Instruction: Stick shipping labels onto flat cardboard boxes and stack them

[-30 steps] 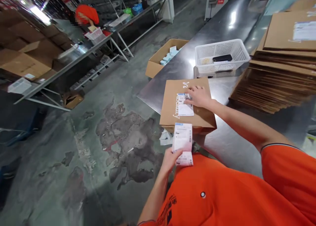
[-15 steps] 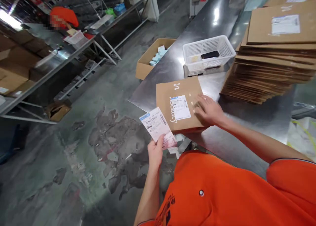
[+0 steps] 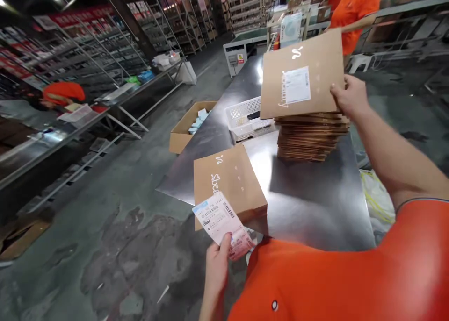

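Observation:
My left hand [image 3: 217, 260] pinches a strip of printed shipping labels [image 3: 215, 218] between thumb and fingers, over the near edge of a cardboard pile. My right hand [image 3: 351, 99] grips the right edge of a flat cardboard box [image 3: 321, 68], with a white label stuck on its face. That box is tilted up over a tall stack of flattened cardboard boxes [image 3: 305, 141]. On the table's near corner lies the cardboard pile [image 3: 242, 176], whose top face shows white lettering partly covered by the labels.
A white plastic basket [image 3: 233, 117] with a dark object inside stands on the metal table [image 3: 315, 190]. Beside the table, an open carton [image 3: 178, 136] holds light-blue packets. People in orange shirts work at the far right [image 3: 361, 12] and far left [image 3: 63, 93].
My right hand has carried the labelled box from the near pile up and right, over the tall stack. An unlabelled top shows on the near pile. The view has tilted upward.

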`<state>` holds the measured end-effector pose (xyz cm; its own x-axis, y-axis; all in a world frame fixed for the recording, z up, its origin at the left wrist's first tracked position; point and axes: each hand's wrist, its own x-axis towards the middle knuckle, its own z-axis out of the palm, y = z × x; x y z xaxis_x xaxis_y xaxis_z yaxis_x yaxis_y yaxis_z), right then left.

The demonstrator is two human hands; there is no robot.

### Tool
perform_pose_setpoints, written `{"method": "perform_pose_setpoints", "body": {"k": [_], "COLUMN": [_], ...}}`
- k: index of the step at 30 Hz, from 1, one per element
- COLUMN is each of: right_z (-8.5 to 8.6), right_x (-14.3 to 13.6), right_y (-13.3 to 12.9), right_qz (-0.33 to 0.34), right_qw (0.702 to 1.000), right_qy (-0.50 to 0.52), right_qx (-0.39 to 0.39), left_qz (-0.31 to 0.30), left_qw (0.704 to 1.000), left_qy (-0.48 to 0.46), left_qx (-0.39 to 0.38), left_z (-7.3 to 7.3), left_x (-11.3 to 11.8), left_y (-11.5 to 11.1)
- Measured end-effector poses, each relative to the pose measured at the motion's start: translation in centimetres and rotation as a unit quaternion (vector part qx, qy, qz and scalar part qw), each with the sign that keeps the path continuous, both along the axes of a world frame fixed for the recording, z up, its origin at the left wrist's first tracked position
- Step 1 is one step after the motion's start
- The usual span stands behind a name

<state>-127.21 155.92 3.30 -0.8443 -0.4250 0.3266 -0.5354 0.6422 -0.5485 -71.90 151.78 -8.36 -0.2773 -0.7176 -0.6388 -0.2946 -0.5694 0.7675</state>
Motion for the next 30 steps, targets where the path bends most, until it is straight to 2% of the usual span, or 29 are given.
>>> {"method": "perform_pose_setpoints", "body": {"k": [2, 3, 4, 6, 7, 8, 9, 11, 12, 14, 18, 20, 22, 23, 25, 27, 30], "right_z": [1.3, 1.4, 1.1, -0.3, -1.3, -2.2, -3.2, -4.9, -5.7, -7.1, -9.1, -9.4, -9.5, -9.5, -9.5, -9.6, -9.4], "right_x": [-2.2, -1.6, 0.1, 6.5, 10.5, 14.7, 18.7, 25.1, 27.3, 29.8, 31.2, 31.7, 32.4, 32.8, 33.6, 34.4, 35.3], "right_y": [-0.2, -0.6, -1.2, -2.7, -3.4, -3.9, -4.3, -4.4, -4.3, -4.2, -4.5, -4.7, -4.6, -4.4, -3.8, -2.9, -1.7], "right_qz": [-0.035, -0.014, 0.042, 0.243, 0.364, 0.476, 0.544, 0.611, 0.617, 0.599, 0.559, 0.567, 0.576, 0.571, 0.547, 0.530, 0.553], "right_qw": [0.998, 0.998, 0.996, 0.967, 0.931, 0.875, 0.824, 0.751, 0.736, 0.740, 0.771, 0.748, 0.710, 0.702, 0.714, 0.727, 0.711], "right_qy": [0.027, 0.055, 0.081, 0.072, 0.004, -0.087, -0.155, -0.249, -0.275, -0.304, -0.303, -0.345, -0.402, -0.418, -0.422, -0.423, -0.418], "right_qx": [0.041, 0.036, 0.022, -0.011, -0.007, 0.002, 0.015, 0.035, 0.037, 0.021, -0.023, -0.002, 0.058, 0.086, 0.111, 0.111, 0.121], "left_qz": [-0.010, -0.016, -0.021, -0.034, -0.040, -0.044, -0.047, -0.050, -0.046, -0.022, 0.043, 0.052, 0.045, 0.038, 0.025, 0.036, 0.091], "left_qw": [1.000, 1.000, 1.000, 0.999, 0.999, 0.999, 0.999, 0.998, 0.997, 0.995, 0.991, 0.993, 0.995, 0.996, 0.995, 0.989, 0.982], "left_qy": [0.005, 0.007, 0.009, 0.011, 0.013, 0.016, 0.022, 0.043, 0.059, 0.100, 0.115, 0.085, 0.065, 0.064, 0.091, 0.137, 0.146], "left_qx": [0.006, 0.004, 0.001, -0.006, -0.007, -0.005, -0.002, 0.006, 0.009, 0.002, -0.051, -0.059, -0.053, -0.047, -0.038, -0.043, -0.083], "left_z": [-0.3, -0.4, -0.4, -0.2, 0.0, 0.3, 0.6, 1.1, 1.3, 1.5, 1.1, 0.7, 0.5, 0.5, 0.6, 0.9, 1.3], "left_x": [-0.5, -0.9, -1.4, -2.4, -2.9, -3.4, -3.8, -4.1, -4.0, -3.3, -1.4, -1.1, -1.1, -1.1, -1.1, -1.1, -1.4], "left_y": [0.2, 0.4, 0.5, 1.0, 1.2, 1.4, 1.6, 1.9, 1.9, 1.8, 1.4, 1.3, 1.3, 1.4, 1.3, 1.2, 0.7]}}
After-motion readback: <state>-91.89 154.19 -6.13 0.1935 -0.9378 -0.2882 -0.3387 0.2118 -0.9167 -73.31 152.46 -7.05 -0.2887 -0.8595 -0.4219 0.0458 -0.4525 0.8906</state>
